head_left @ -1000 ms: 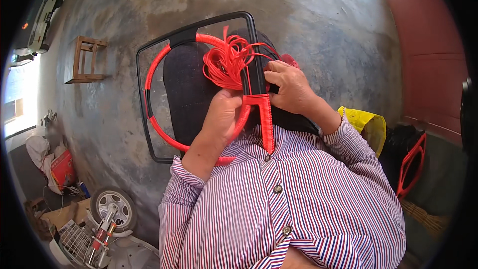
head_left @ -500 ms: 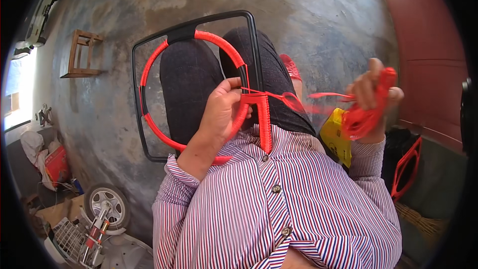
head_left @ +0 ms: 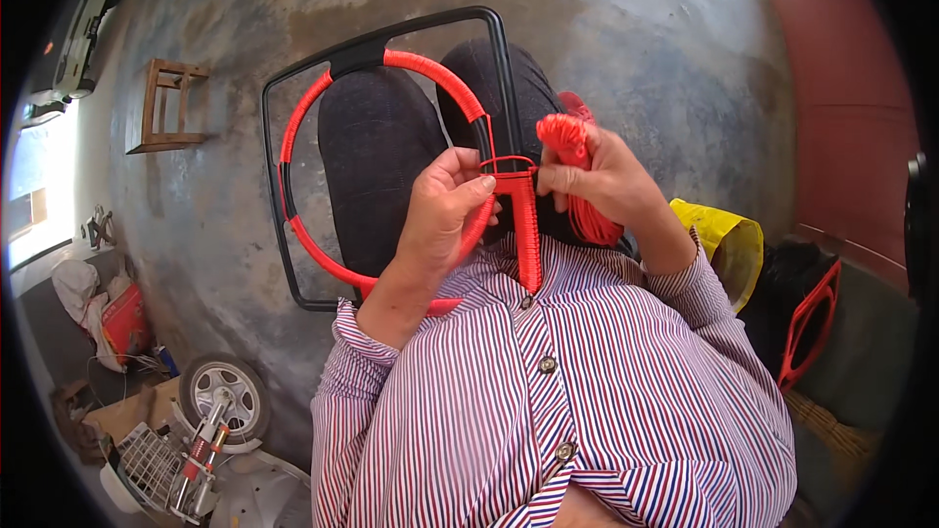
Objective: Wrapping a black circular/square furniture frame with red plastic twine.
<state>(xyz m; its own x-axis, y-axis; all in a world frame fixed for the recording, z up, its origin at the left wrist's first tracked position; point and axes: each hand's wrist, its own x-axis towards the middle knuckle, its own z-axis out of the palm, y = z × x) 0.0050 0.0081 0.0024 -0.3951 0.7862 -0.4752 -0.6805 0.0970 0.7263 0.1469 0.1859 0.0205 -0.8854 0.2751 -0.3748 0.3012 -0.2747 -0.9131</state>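
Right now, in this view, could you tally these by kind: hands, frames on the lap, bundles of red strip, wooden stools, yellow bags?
Hands: 2 (left hand, right hand)
Frame on the lap: 1
Bundle of red strip: 1
Wooden stool: 1
Yellow bag: 1
Total: 6

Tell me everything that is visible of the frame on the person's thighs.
The black frame, seemingly metal or plastic, has a four-sided outline around a ring. Glossy red strip wraps much of the ring and a bar beside it, leaving black gaps. The frame lies over the thighs, and the left hand holds the ring's right side.
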